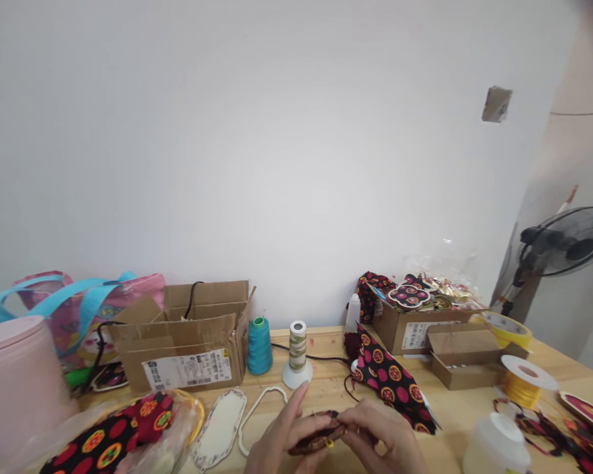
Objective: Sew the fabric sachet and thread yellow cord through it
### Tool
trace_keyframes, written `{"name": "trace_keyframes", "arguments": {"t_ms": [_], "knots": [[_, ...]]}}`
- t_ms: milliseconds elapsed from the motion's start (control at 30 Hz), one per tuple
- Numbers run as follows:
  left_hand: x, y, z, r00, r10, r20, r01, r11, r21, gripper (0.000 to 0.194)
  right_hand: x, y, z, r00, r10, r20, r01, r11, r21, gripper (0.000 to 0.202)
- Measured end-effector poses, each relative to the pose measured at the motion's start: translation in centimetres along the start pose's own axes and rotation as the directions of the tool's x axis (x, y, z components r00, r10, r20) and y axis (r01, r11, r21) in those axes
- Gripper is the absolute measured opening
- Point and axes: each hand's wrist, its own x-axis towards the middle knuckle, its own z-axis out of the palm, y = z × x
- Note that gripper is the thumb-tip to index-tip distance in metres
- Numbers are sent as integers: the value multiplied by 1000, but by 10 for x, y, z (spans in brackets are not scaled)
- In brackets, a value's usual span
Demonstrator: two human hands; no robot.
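In the head view, my left hand (279, 440) holds a small dark reddish-brown fabric-covered piece (312, 442), thumb raised above it and fingers beneath. My right hand (388, 434) pinches the right edge of the same piece. A bit of yellow shows at its lower edge; its exact kind is hard to make out. Just left of my hands lie a pale outline frame (244, 431) and a white scalloped plate (221, 428) with a patterned rim. Behind my right hand is black cloth (388, 375) printed with red and orange circles.
A teal thread cone (259, 347) and a striped thread spool (298, 352) stand ahead. Open cardboard boxes sit left (188, 349) and right (410, 329). A white bottle (497, 447) and a yellow cord spool (522, 388) are to the right. Bagged printed cloth (113, 428) lies left, near a pink canister (22, 382).
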Motion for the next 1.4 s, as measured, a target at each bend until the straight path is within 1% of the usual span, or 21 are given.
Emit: {"name": "trace_keyframes", "arguments": {"t_ms": [133, 200, 267, 300, 333, 367, 400, 433, 467, 533, 667, 700, 733, 767, 867, 900, 1067, 1233, 1267, 1300, 1400], "knots": [[1, -6, -1, 1000, 22, -15, -22, 1000, -1, 56, 0, 0, -5, 1000, -1, -15, 1, 1000, 4, 21], [3, -9, -6, 997, 80, -14, -78, 992, 103, 50, 0, 0, -7, 1000, 4, -26, -4, 1000, 2, 18], [8, -10, -12, 977, 206, 47, -211, 946, 246, 41, 0, 0, -8, 999, 9, -40, -9, 1000, 7, 17], [12, -10, -15, 950, 295, 99, -311, 901, 301, 36, 0, -1, -9, 999, 11, -54, -10, 1000, 10, 16], [15, -9, -19, 904, 396, 162, -428, 841, 331, 30, 1, -1, -9, 998, 14, -66, -14, 1000, 12, 16], [18, -8, -21, 844, 494, 210, -536, 772, 340, 26, 1, -1, -9, 997, 16, -80, -15, 1000, 12, 16], [21, -7, -23, 796, 554, 244, -605, 717, 348, 24, 1, -1, -9, 996, 21, -87, -20, 1000, 12, 16], [23, -5, -25, 761, 592, 266, -648, 674, 354, 24, 2, -2, -9, 996, 25, -91, -24, 1000, 13, 16], [24, -4, -26, 747, 604, 278, -664, 654, 362, 25, 2, -2, -8, 995, 29, -92, -28, 1000, 14, 16], [23, -3, -26, 758, 586, 286, -652, 661, 372, 29, 2, -2, -8, 995, 27, -95, -26, 1000, 17, 16], [20, 0, -26, 855, 459, 241, -518, 740, 428, 38, 1, -3, -10, 995, 22, -100, -23, 1000, -7, 16], [20, 0, -27, 864, 447, 232, -503, 741, 445, 39, 2, -3, -10, 995, 20, -98, -22, 1000, -10, 16], [20, 0, -27, 859, 457, 230, -510, 730, 456, 37, 2, -4, -11, 995, 18, -98, -19, 1000, -9, 16], [21, -1, -28, 841, 487, 235, -538, 707, 459, 34, 2, -4, -12, 995, 15, -103, -16, 1000, -5, 16], [23, -5, -29, 753, 600, 270, -649, 610, 454, 19, 3, -5, -13, 992, -3, -123, 4, 1000, 8, 17], [24, -6, -29, 742, 612, 272, -659, 595, 460, 18, 3, -5, -13, 992, -9, -124, 10, 1000, 11, 17], [24, -5, -30, 743, 632, 222, -645, 585, 491, 19, 0, -3, -12, 995, 56, -86, -54, 998, 18, 12], [29, 0, -35, 688, 679, 257, -715, 574, 399, 18, -2, 0, -11, 997, 43, -57, -41, 999, 31, 12], [29, 0, -36, 686, 677, 267, -720, 578, 383, 18, -2, 1, -11, 997, 43, -56, -41, 999, 34, 12], [29, 1, -36, 699, 663, 267, -709, 595, 377, 19, -2, 1, -11, 998, 42, -56, -40, 999, 35, 12], [24, 2, -34, 777, 591, 215, -623, 677, 392, 20, -2, 1, -11, 998, 33, -48, -32, 999, 23, 13]]}}
